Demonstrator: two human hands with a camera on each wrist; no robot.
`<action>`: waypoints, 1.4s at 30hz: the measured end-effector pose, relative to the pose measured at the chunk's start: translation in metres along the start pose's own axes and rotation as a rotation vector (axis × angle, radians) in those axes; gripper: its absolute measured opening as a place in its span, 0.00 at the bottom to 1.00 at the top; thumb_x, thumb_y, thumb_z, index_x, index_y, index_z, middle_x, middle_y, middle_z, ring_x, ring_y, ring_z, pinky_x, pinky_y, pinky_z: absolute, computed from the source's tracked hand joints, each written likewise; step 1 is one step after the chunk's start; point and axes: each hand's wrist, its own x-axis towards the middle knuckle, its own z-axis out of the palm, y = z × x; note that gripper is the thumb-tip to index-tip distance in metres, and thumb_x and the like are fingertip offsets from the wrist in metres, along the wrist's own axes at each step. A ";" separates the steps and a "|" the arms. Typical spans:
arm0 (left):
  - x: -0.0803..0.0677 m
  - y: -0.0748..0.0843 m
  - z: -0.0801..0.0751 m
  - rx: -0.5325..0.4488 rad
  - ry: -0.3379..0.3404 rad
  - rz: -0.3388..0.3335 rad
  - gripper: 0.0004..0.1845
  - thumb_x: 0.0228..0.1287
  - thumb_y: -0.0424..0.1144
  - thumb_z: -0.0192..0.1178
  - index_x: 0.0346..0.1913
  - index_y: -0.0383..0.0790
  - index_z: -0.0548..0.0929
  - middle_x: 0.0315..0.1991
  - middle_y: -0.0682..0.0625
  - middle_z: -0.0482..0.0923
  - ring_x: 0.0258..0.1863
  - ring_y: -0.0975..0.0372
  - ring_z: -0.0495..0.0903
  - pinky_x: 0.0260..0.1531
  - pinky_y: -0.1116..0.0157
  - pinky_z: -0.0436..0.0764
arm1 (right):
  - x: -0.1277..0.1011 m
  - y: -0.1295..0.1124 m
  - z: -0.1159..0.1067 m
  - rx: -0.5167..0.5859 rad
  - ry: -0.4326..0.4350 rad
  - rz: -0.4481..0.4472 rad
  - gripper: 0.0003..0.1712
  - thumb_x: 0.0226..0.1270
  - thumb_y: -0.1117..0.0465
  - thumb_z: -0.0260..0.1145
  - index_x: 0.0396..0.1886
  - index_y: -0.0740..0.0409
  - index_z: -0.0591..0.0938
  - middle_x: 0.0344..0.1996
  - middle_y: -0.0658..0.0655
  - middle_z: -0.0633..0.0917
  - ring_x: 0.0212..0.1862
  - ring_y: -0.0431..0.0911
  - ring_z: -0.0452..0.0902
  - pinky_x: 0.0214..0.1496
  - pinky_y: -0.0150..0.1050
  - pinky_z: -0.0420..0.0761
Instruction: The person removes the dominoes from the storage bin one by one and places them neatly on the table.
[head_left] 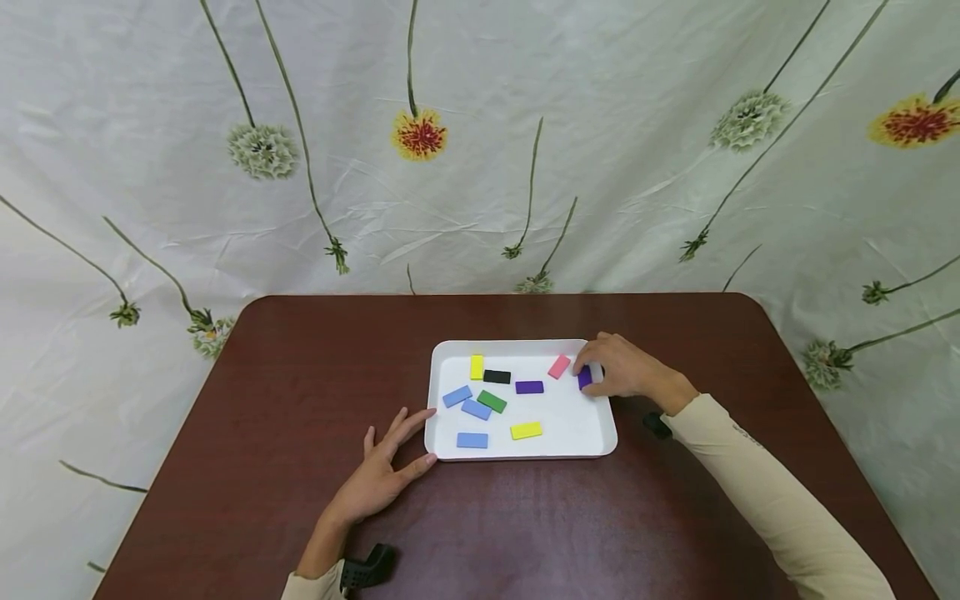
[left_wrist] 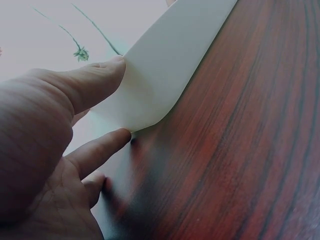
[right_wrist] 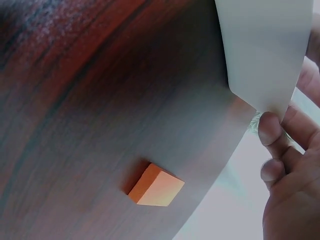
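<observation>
A white tray [head_left: 577, 433] stands in the middle of a dark wooden table [head_left: 300, 375]. It holds several flat coloured blocks, among them a pink one [head_left: 558, 367], a black one [head_left: 497, 377], a green one [head_left: 492, 401] and a yellow one [head_left: 527, 430]. My right hand [head_left: 600, 372] reaches over the tray's far right corner and pinches a small purple block [head_left: 585, 378]. My left hand [head_left: 411, 442] lies flat on the table, its straight fingers [left_wrist: 100, 147] touching the tray's near left corner [left_wrist: 155, 85].
An orange block [right_wrist: 156, 186] lies on the table outside the tray wall [right_wrist: 265, 50], close to my right hand; the head view does not show it. A flowered cloth [head_left: 480, 167] hangs behind the table. Bare tabletop surrounds the tray.
</observation>
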 end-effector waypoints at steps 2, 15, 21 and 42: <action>0.000 0.000 0.000 0.001 0.002 0.000 0.35 0.68 0.47 0.65 0.75 0.53 0.66 0.74 0.47 0.67 0.80 0.41 0.43 0.65 0.31 0.23 | 0.000 0.000 -0.001 0.005 -0.002 0.000 0.16 0.53 0.53 0.80 0.41 0.51 0.90 0.45 0.50 0.89 0.43 0.45 0.71 0.48 0.43 0.70; 0.000 0.000 0.000 0.004 -0.006 -0.011 0.35 0.68 0.48 0.65 0.76 0.54 0.65 0.75 0.48 0.66 0.80 0.42 0.42 0.65 0.31 0.23 | -0.001 0.001 -0.005 0.053 0.007 -0.026 0.15 0.55 0.54 0.79 0.41 0.50 0.90 0.45 0.50 0.89 0.45 0.46 0.75 0.51 0.49 0.73; 0.000 0.000 0.000 0.005 -0.005 -0.015 0.35 0.68 0.48 0.65 0.76 0.55 0.65 0.75 0.48 0.65 0.80 0.42 0.43 0.65 0.31 0.23 | -0.004 0.004 -0.011 0.079 0.036 -0.034 0.15 0.55 0.56 0.79 0.43 0.53 0.90 0.46 0.52 0.89 0.47 0.49 0.77 0.52 0.49 0.77; 0.001 0.001 -0.001 0.011 0.001 -0.012 0.35 0.68 0.47 0.66 0.75 0.52 0.66 0.74 0.47 0.67 0.80 0.42 0.44 0.66 0.31 0.23 | -0.017 0.013 -0.032 0.140 0.153 -0.053 0.18 0.56 0.60 0.78 0.46 0.60 0.89 0.49 0.56 0.88 0.46 0.52 0.77 0.43 0.43 0.78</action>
